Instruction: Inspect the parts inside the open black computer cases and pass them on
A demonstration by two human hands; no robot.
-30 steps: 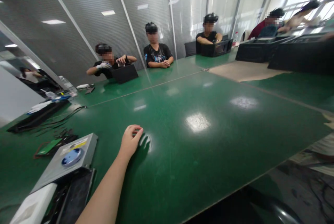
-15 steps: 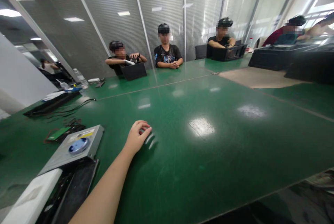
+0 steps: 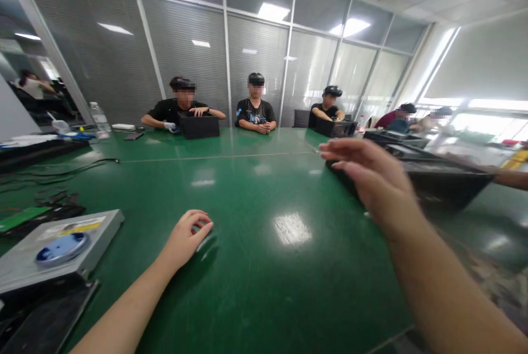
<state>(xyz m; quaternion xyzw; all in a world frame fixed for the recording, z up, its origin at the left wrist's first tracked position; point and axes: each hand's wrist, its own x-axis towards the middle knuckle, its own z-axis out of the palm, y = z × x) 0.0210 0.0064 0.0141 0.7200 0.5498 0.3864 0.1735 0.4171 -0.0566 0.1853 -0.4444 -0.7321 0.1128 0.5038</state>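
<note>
My left hand (image 3: 186, 239) rests on the green tabletop (image 3: 247, 282), its fingers loosely curved, with a gap between thumb and fingers and nothing visible inside. Raised over the right side of the table, my right hand (image 3: 371, 183) has its fingers stretched forward and the thumb apart, holding nothing. Behind it stands a black box-like case (image 3: 441, 183), partly covered by the hand; I cannot tell whether they touch. Left of my left hand lies a silver disc drive (image 3: 99, 233) with a round blue-and-white object (image 3: 61, 248) on top.
A green circuit board (image 3: 22, 219) and dark cables (image 3: 70, 166) lie at the left. Across the table sit several people, one behind a black box (image 3: 200, 126), another at a second black box (image 3: 336, 127). A clear bottle (image 3: 99, 117) stands at the far left.
My view has turned right and tilted up, so the table things appear further left. My right hand has come into view, raised. The left hand keeps its loose curve on the table.
</note>
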